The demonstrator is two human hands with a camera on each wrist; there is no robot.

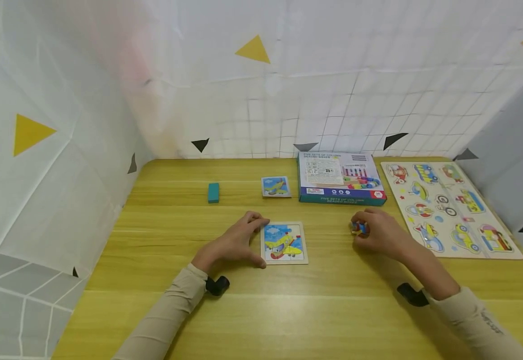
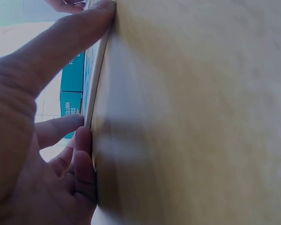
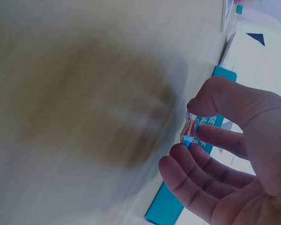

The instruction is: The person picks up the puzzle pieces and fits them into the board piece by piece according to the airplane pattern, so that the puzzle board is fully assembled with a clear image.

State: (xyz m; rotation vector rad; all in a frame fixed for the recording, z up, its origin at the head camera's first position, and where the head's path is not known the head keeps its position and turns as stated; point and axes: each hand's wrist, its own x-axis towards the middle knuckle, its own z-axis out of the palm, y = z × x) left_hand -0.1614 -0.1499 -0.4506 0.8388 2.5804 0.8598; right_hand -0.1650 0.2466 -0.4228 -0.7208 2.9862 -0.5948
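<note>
A small square jigsaw puzzle [image 1: 284, 243] with a yellow airplane picture lies on the table in a pale wooden frame. A pale bare patch shows at its upper right. My left hand [image 1: 235, 239] spans the frame's left side, thumb at the near corner and index finger at the far one. In the left wrist view, the thumb [image 2: 65, 44] lies on the frame's edge [image 2: 97, 75]. Off to the right, my right hand [image 1: 380, 233] pinches a small blue, yellow and red puzzle piece [image 1: 359, 228] between thumb and fingers. The right wrist view shows this piece [image 3: 190, 130] edge-on.
Behind the puzzle lie a picture card [image 1: 276, 186] with an airplane and a teal block [image 1: 213, 192]. A beaded-toy box [image 1: 342, 179] stands at the back. On the right is a large vehicle puzzle board [image 1: 452, 210]. White sheeting [image 1: 225, 110] encloses the table.
</note>
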